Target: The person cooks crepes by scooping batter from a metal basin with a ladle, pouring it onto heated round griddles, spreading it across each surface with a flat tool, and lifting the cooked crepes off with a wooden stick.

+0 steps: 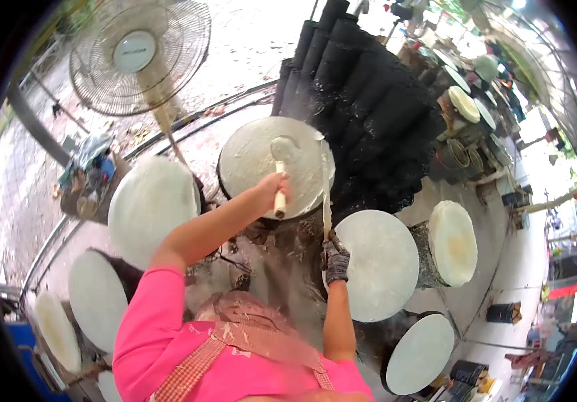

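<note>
My bare left hand (273,192) is closed round the wooden handle of a ladle (280,167). Its round head rests in the pale, wet batter on a round griddle (245,149) in front of me. My right hand (335,258), in a dark grey glove, grips a long, flat spatula (326,191). The blade points away from me along the griddle's right edge, and its far tip reaches the rim. Just right of the gloved hand lies another round griddle (379,268) with a smooth white surface.
More white-topped round griddles stand at the left (154,208) and lower right (421,354). A thick pale round sheet (453,242) sits on another at the right. Black cylinders (375,114) are stacked behind the main griddle. A standing fan (134,52) is at the upper left.
</note>
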Demonstrator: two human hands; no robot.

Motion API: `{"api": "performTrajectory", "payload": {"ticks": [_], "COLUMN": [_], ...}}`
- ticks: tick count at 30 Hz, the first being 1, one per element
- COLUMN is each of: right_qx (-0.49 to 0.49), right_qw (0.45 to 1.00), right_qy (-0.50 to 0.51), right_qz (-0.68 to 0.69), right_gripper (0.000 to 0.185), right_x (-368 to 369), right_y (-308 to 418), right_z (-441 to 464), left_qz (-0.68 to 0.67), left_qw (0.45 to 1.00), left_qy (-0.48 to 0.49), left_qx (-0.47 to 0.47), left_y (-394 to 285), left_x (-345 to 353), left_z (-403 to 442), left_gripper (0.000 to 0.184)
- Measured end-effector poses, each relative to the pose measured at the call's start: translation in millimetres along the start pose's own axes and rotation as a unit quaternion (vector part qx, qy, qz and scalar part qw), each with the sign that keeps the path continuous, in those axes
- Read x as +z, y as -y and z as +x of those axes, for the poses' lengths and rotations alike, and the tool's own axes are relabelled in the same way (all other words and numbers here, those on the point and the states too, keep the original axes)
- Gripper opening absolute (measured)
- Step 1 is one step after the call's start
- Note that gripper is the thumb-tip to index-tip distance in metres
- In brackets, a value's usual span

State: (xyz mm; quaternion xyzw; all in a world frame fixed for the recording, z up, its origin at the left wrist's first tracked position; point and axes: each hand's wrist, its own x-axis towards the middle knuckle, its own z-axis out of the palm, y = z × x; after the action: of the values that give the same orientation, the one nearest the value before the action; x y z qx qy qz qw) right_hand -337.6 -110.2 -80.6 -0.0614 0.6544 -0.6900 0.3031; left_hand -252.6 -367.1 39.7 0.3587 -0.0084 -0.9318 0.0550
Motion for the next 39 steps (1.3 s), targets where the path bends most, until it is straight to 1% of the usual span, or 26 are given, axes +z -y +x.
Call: {"api": "performTrajectory", "payload": {"ticks": [1,3,4,7,9,10,12,13,15,16,17,18,19,20,23,24,25,27,29,30,33,34,36,37,38,39], "right_qx": [0.001,0.007,-0.002,0.0,-0.002,0.005,-0.025,-0.033,-0.044,-0.048,-0.053,-0.061,-0.069,-0.055,-0.105,-0.053,-0.037,-0.063,-0.09,-0.06,0.011,-0.003,0.021,0.032,-0.087,-0.112], "right_qw": [1.0,0.997,0.999,0.997,0.998,0.997,0.985,0.959,0.867,0.863,0.878,0.893,0.907,0.91,0.844,0.834,0.823,0.853,0.894,0.906,0.969,0.997,0.999,0.999,0.996,0.994], "right_qy": [-0.006,-0.015,-0.03,-0.042,-0.047,-0.047,-0.053,-0.064,-0.083,-0.069,-0.069,-0.068,-0.067,-0.071,-0.067,-0.074,-0.075,-0.084,-0.06,-0.069,-0.04,-0.016,-0.012,-0.009,0.012,-0.005], "right_qz": [0.024,0.069,0.022,0.059,-0.047,-0.059,-0.162,-0.273,-0.489,-0.499,-0.47,-0.44,-0.411,-0.404,-0.521,-0.544,-0.562,-0.512,-0.436,-0.414,-0.245,-0.076,-0.03,-0.007,0.004,-0.017], "right_gripper": [0.031,0.031,0.029,0.029,0.03,0.03,0.03,0.03,0.03,0.032,0.032,0.032,0.032,0.033,0.034,0.036,0.036,0.034,0.034,0.032,0.028,0.023,0.022,0.021,0.022,0.023], "right_x": [9.2,22.9,29.0,42.9,40.2,39.3,47.3,49.3,63.2,65.0,63.0,60.9,58.9,66.0,68.7,69.4,69.7,66.8,74.6,84.0,88.0,82.9,90.3,93.0,80.5,74.2], "right_y": [-2.4,-7.7,-6.4,-12.8,-18.4,-22.1,-12.4,-2.9,47.8,61.7,55.0,45.0,35.2,35.6,50.0,62.3,75.8,60.4,45.9,51.7,18.3,-2.4,31.0,43.8,14.3,6.6], "right_z": [12.6,35.0,41.0,66.4,81.7,86.6,82.1,77.3,53.4,49.5,51.4,57.4,63.2,63.9,54.1,52.3,47.9,53.8,62.6,55.1,63.9,72.4,43.0,32.3,36.6,37.8], "left_qz": [0.029,0.105,0.075,0.125,0.153,0.176,0.198,0.194,0.17,0.151,0.132,0.149,0.142,0.135,0.11,0.103,0.096,0.099,0.099,0.097,0.104,0.109,-0.034,-0.106,-0.038,0.029], "left_qw": [1.0,0.992,0.996,0.985,0.978,0.971,0.963,0.964,0.972,0.978,0.983,0.978,0.979,0.981,0.988,0.989,0.989,0.989,0.99,0.99,0.987,0.985,0.998,0.983,0.988,0.988], "left_qy": [-0.002,-0.03,-0.029,-0.09,-0.106,-0.118,-0.129,-0.124,-0.108,-0.098,-0.086,-0.107,-0.1,-0.094,-0.071,-0.069,-0.066,-0.069,-0.067,-0.065,-0.091,-0.105,0.008,0.067,0.059,0.052], "left_qx": [0.001,0.055,0.025,0.073,0.09,0.107,0.129,0.131,0.119,0.106,0.094,0.104,0.103,0.101,0.086,0.086,0.086,0.082,0.076,0.075,0.081,0.084,-0.061,-0.131,-0.139,-0.143], "left_y": [-10.9,-21.8,-28.4,-35.0,-33.1,-30.5,-31.1,-32.8,-36.4,-41.1,-44.1,-42.9,-42.9,-42.9,-48.9,-50.4,-52.1,-56.0,-57.6,-58.5,-60.5,-61.7,-85.7,-101.2,-105.4,-101.4], "left_x": [16.7,40.2,45.1,44.5,46.4,44.9,43.1,41.8,34.3,28.5,26.2,31.6,34.2,33.9,23.0,24.1,24.5,23.9,22.2,21.6,26.8,30.1,15.7,7.6,-2.3,-7.3], "left_z": [20.4,64.9,85.7,151.5,159.8,161.4,153.8,151.9,154.7,157.8,159.8,149.6,143.3,138.2,144.3,139.1,135.4,132.6,132.2,131.6,119.1,112.0,95.5,84.8,60.6,30.2], "left_gripper": [0.013,0.012,0.007,0.007,0.008,0.008,0.008,0.008,0.008,0.008,0.008,0.009,0.009,0.008,0.009,0.009,0.01,0.01,0.01,0.01,0.011,0.012,0.015,0.017,0.022,0.027]}}
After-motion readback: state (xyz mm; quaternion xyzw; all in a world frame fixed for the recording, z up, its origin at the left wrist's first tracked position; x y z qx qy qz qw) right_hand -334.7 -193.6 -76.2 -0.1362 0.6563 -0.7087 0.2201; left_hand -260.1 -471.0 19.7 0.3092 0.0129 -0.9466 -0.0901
